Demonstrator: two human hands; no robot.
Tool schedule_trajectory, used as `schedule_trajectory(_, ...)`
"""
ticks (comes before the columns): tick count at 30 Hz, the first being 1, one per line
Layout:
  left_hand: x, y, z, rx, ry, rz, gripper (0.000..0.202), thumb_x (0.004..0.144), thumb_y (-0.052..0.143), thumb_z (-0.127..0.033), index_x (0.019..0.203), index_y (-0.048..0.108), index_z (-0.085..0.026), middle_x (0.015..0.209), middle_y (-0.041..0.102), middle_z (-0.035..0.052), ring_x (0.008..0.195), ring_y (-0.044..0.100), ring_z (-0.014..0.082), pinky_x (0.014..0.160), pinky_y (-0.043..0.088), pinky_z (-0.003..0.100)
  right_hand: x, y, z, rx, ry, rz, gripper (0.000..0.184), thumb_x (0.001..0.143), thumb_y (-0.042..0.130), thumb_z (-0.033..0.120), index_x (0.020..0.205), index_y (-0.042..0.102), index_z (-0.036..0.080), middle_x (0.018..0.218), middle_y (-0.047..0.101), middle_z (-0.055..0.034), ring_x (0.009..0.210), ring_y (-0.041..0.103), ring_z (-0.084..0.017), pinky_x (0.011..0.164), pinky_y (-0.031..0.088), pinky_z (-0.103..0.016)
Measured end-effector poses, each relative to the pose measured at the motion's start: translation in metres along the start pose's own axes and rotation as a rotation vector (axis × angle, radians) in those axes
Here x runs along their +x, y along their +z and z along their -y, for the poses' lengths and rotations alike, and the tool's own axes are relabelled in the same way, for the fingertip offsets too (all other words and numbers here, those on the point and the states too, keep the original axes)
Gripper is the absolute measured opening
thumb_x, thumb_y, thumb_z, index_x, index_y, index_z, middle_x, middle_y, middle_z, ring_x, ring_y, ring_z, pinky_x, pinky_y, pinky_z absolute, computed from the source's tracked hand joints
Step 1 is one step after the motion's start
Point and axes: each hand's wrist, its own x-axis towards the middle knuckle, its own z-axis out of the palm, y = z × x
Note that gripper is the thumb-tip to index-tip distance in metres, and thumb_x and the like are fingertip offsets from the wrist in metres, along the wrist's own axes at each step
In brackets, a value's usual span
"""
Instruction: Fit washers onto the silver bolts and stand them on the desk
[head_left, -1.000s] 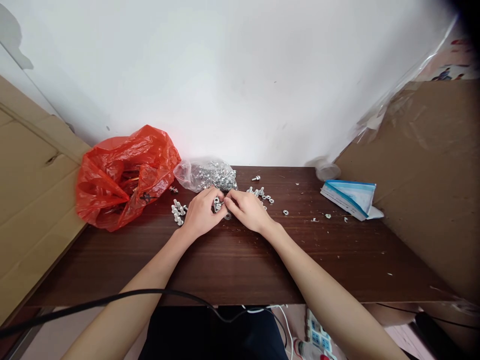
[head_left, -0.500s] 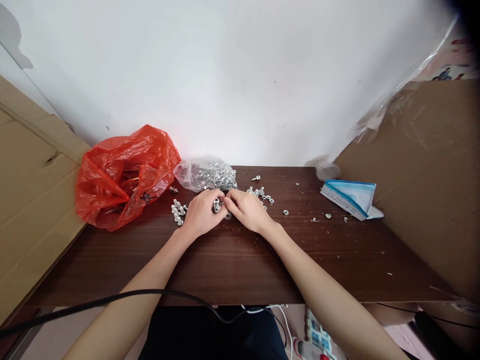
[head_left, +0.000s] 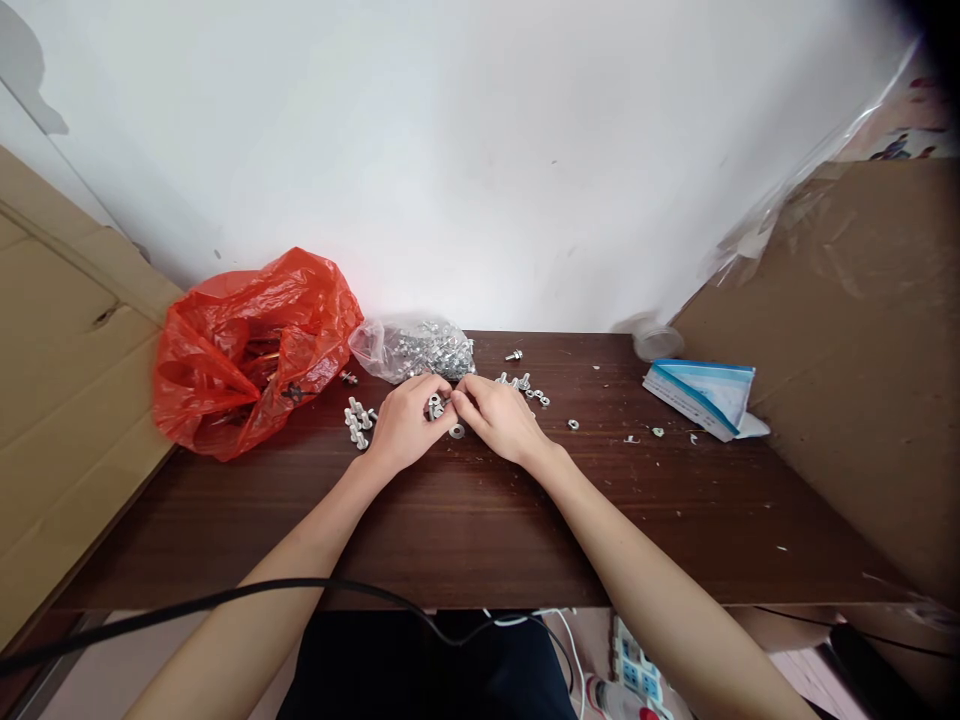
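Note:
My left hand (head_left: pixel 409 422) and my right hand (head_left: pixel 501 418) meet over the middle of the desk, fingertips pinched close together. Whatever small piece they hold between them is hidden by the fingers. Small metal nuts and washers (head_left: pixel 434 408) show in the gap beside my left thumb, and a flat washer (head_left: pixel 457 431) lies just below the fingertips. Left of my left hand stands a group of bolts (head_left: pixel 358 424). Beyond my right hand are several more bolts (head_left: pixel 514 381), partly covered by it, with loose nuts (head_left: pixel 538 398) close by.
A clear plastic bag of metal hardware (head_left: pixel 420 350) lies behind my hands, beside a red plastic bag (head_left: pixel 255 350). One bolt (head_left: pixel 514 356) and one nut (head_left: pixel 573 424) lie apart. A blue-white packet (head_left: pixel 701 395) rests at right. Cardboard (head_left: pixel 847 350) flanks the desk; a black cable (head_left: pixel 330 583) crosses in front.
My fingers have shifted slightly at the pinch, and the flat washer beneath them shows more fully. The view has moved a little; the other things lie as before.

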Motion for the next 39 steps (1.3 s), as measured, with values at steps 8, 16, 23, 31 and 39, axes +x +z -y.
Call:
schedule_trajectory(8,0.0008,-0.0003,0.0005,0.008,0.017,-0.009,0.005,0.082,0.057,-0.023,0.080,0.059,-0.018,0.072,0.056,-0.0022,0.059,0.043,0.0091,0.059,0.033,0.023,0.0009,-0.0004,0.0021,-0.033,0.020,-0.013,0.029,0.098,0.033,0.037,0.077,0.045,0.021,0.074,0.056,-0.0003,0.062,0.046,-0.014,0.058,0.026,-0.026)
schedule_trajectory(16,0.0012,0.0009,-0.0003,0.031,0.035,-0.025,0.006,0.082,0.056,-0.022,0.081,0.060,-0.018,0.076,0.059,-0.0008,0.061,0.046,0.0096,0.060,0.035,0.023,0.0016,0.0030,0.0053,-0.114,0.061,-0.016,0.032,0.099,0.029,0.036,0.077,0.045,0.021,0.073,0.058,-0.0014,0.062,0.048,-0.015,0.057,0.024,-0.026)
schedule_trajectory(23,0.0005,0.0005,0.0002,0.029,0.038,-0.045,0.008,0.083,0.055,-0.022,0.080,0.062,-0.019,0.076,0.060,0.0000,0.061,0.048,0.0099,0.059,0.037,0.023,0.0013,0.0014,0.0040,-0.045,0.039,-0.008,0.030,0.099,0.031,0.038,0.081,0.047,0.021,0.077,0.061,-0.0025,0.065,0.052,-0.017,0.059,0.028,-0.026)
schedule_trajectory(31,-0.0008,0.0009,0.0019,0.030,0.027,-0.059,0.012,0.084,0.055,-0.023,0.083,0.066,-0.018,0.079,0.062,0.0009,0.062,0.050,0.0097,0.060,0.039,0.023,0.0004,-0.0016,0.0056,0.055,0.078,0.006,0.023,0.097,0.036,0.037,0.086,0.049,0.022,0.074,0.060,-0.0002,0.067,0.054,-0.016,0.061,0.032,-0.025)
schedule_trajectory(39,-0.0011,-0.0003,0.0023,0.048,0.017,-0.048,0.011,0.083,0.056,-0.021,0.085,0.066,-0.018,0.081,0.063,0.0014,0.065,0.051,0.0104,0.061,0.040,0.023,0.0002,-0.0020,0.0028,0.083,0.069,-0.007,0.027,0.096,0.039,0.044,0.089,0.051,0.022,0.072,0.060,0.0008,0.065,0.054,-0.015,0.062,0.033,-0.024)
